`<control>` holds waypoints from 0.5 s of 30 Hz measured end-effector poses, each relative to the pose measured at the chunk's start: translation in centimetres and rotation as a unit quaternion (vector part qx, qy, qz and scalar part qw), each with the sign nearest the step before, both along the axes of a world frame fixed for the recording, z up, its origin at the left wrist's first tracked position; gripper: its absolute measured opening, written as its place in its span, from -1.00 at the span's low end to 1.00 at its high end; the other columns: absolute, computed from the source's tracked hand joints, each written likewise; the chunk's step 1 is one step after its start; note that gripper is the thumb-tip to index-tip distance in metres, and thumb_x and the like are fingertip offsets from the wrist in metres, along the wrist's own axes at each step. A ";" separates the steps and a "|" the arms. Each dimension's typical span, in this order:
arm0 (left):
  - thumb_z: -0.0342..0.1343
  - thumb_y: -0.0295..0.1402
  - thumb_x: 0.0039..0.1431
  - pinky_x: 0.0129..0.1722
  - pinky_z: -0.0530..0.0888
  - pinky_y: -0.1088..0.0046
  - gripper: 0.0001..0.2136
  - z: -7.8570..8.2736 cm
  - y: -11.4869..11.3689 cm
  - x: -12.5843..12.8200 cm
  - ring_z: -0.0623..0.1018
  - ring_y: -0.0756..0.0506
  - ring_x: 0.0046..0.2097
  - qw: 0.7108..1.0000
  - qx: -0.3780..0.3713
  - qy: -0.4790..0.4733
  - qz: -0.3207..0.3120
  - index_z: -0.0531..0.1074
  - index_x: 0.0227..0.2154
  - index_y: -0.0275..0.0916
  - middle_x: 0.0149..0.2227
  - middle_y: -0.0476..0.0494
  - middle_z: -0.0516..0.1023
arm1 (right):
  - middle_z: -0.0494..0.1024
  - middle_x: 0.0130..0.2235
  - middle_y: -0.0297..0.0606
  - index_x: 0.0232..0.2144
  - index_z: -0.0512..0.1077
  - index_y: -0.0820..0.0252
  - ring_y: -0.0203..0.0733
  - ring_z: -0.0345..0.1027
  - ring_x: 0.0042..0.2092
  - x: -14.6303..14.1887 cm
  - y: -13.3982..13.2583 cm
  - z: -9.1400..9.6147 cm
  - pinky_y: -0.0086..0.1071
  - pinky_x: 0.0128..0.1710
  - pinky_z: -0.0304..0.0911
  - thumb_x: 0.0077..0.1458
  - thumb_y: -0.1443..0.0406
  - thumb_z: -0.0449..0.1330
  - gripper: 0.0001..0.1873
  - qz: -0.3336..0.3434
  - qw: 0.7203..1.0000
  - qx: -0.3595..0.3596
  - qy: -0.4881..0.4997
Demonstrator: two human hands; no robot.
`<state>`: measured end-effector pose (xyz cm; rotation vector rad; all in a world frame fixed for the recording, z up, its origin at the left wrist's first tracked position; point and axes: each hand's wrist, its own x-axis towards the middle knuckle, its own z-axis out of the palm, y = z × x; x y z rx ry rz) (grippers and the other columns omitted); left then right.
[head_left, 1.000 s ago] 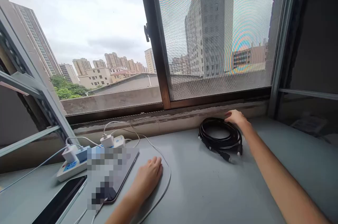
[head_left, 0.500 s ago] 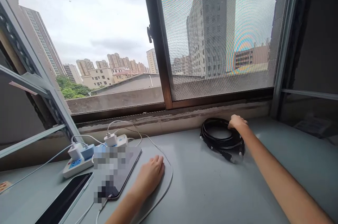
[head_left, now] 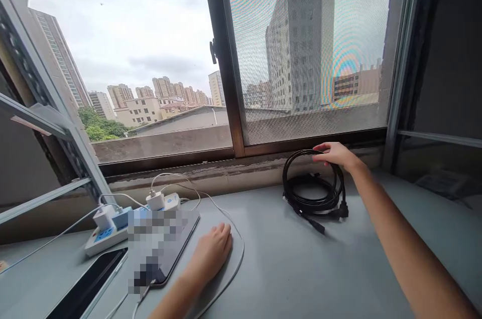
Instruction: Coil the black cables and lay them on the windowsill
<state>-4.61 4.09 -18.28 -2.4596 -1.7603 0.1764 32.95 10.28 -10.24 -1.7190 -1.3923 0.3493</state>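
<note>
Pinching the upper loops of a black coiled cable with black plugs, the fingers of the bare right hand hold them up near the brown-framed window — only a partial lift, I judge, since the lower loops and plugs have yet to leave the smooth grey surface. The left hand rests there, fingers loosely curled — whether around anything, I can't tell.

Home or office unclear: desk below window, power strip.
</note>
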 end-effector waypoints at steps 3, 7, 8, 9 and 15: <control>-0.36 -0.42 0.26 -0.21 0.36 0.31 -0.69 0.1 -0.2 0.1 0.44 -0.16 -0.15 1.000 0.006 -0.006 0.000 0.31 -0.24 -0.27 -0.18 -0.23 0.41 | 0.51 -0.41 -0.38 -0.08 0.44 0.11 -0.48 0.15 -0.61 -1.9 -1.8 2.8 -0.52 -0.57 0.16 -0.05 0.18 0.24 -0.57 0.079 0.995 0.043 0.054; -0.38 -0.43 0.25 -0.24 0.34 0.31 -0.69 0.2 -0.4 0.2 0.45 -0.17 -0.16 1.000 0.013 -0.012 -0.008 0.30 -0.26 -0.27 -0.20 -0.24 0.42 | 0.30 -0.56 -0.48 -0.13 0.44 0.14 -0.49 0.04 -0.62 -4.5 -4.5 5.7 -0.55 -0.65 0.04 -0.18 0.21 0.30 -0.53 0.164 0.944 0.157 0.239; -0.38 -0.43 0.25 -0.24 0.34 0.31 -0.69 0.2 -0.4 0.2 0.45 -0.18 -0.16 1.000 0.012 -0.013 -0.008 0.30 -0.26 -0.27 -0.20 -0.24 0.42 | 0.28 -0.55 -0.48 -0.14 0.43 0.13 -0.48 0.05 -0.62 -5.0 -5.0 6.1 -0.55 -0.67 0.01 -0.19 0.23 0.30 -0.53 0.168 0.928 0.182 0.277; -0.37 -0.43 0.25 -0.25 0.34 0.31 -0.69 0.2 -0.4 0.2 0.45 -0.18 -0.16 1.000 0.012 -0.014 -0.007 0.31 -0.27 -0.26 -0.20 -0.24 0.42 | 0.26 -0.54 -0.48 -0.13 0.42 0.11 -0.48 0.06 -0.61 -5.4 -5.5 6.5 -0.56 -0.69 -0.01 -0.18 0.24 0.28 -0.54 0.168 0.916 0.195 0.308; -0.36 -0.42 0.26 -0.25 0.32 0.33 -0.70 0.1 -0.3 0.0 0.45 -0.18 -0.15 1.000 0.016 -0.001 -0.014 0.31 -0.25 -0.27 -0.20 -0.24 0.42 | 0.38 -0.36 -0.42 -0.15 0.42 0.07 -0.54 0.08 -0.63 -6.9 -6.3 6.8 -0.59 -0.75 -0.06 -0.16 0.28 0.25 -0.59 0.151 0.879 0.222 0.395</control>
